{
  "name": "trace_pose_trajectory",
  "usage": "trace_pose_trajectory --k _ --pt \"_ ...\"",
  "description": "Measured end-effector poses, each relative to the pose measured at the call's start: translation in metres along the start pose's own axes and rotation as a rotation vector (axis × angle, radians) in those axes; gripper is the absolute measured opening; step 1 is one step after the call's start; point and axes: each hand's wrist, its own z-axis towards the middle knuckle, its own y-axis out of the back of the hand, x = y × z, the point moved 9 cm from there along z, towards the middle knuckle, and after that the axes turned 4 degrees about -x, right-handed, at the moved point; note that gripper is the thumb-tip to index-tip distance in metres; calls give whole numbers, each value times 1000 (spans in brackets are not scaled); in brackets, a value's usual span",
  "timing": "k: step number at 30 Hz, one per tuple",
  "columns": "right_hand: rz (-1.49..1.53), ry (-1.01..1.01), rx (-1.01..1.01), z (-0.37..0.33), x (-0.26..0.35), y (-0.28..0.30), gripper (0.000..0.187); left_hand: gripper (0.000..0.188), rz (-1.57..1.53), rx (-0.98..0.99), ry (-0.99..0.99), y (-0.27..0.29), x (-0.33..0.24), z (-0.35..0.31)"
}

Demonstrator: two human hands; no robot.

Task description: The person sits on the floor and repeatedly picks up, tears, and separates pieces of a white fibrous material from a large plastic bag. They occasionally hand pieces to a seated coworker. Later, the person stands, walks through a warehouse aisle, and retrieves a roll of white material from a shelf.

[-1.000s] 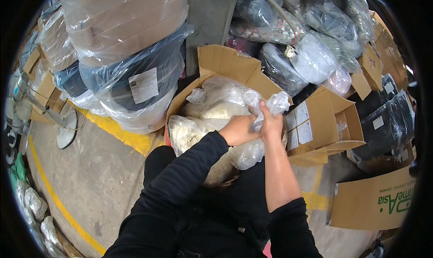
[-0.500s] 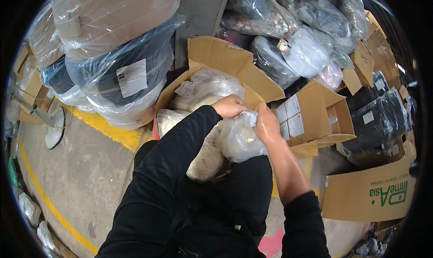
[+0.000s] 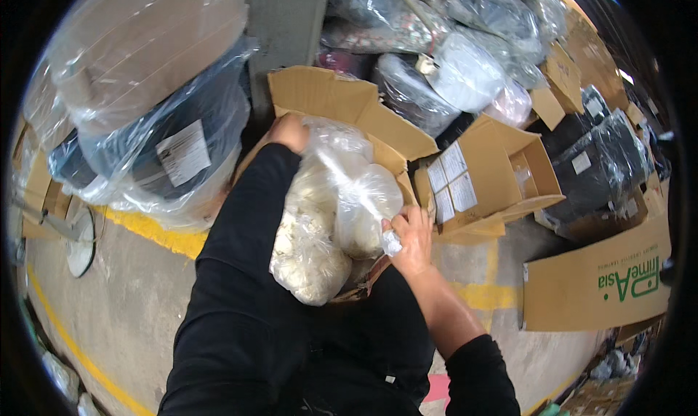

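An open cardboard box (image 3: pixel 327 89) in front of me holds several clear plastic bags of pale, off-white lumpy material. My right hand (image 3: pixel 411 240) is closed around the gathered neck of one clear plastic bag (image 3: pixel 368 198), at the box's right side. A crumpled end of plastic sticks out of that fist. Stretched film from the bags runs up toward my left hand (image 3: pixel 289 133), which is at the far left of the box beside the plastic. Its fingers are hidden, so its grip does not show. Another filled bag (image 3: pixel 309 260) bulges at the near left of the box.
To the left stand large plastic-wrapped bundles (image 3: pixel 174 125) with a paper label. A smaller open carton (image 3: pixel 494 176) adjoins the box on the right. Behind lies a heap of filled plastic bags (image 3: pixel 465 67). A cardboard panel (image 3: pixel 596 289) stands at the lower right.
My hands were close together on the bag; now they are apart. My left hand has moved to the far left, my right hand nearer to me with the bag neck. The view has shifted.
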Motion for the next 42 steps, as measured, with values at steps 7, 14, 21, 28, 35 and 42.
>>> trace_pose_trajectory --k 7,14,21,28,35,42 --pt "345 -774 38 -45 -62 -76 42 71 -76 -169 -377 -16 -44 -120" --pt "378 -990 234 10 -128 -174 55 75 432 569 -372 -112 -94 -129" --pt "704 -978 -55 -72 -123 -37 33 62 64 348 -347 -62 -132 -137" --pt "-127 -1180 1587 -403 -28 277 39 45 83 795 185 173 -87 -357" --pt "460 -2212 1056 -446 148 596 28 43 45 1023 54 313 -142 -421" --pt "548 -2224 -149 -423 166 605 21 47 672 1459 -405 197 -133 -342"
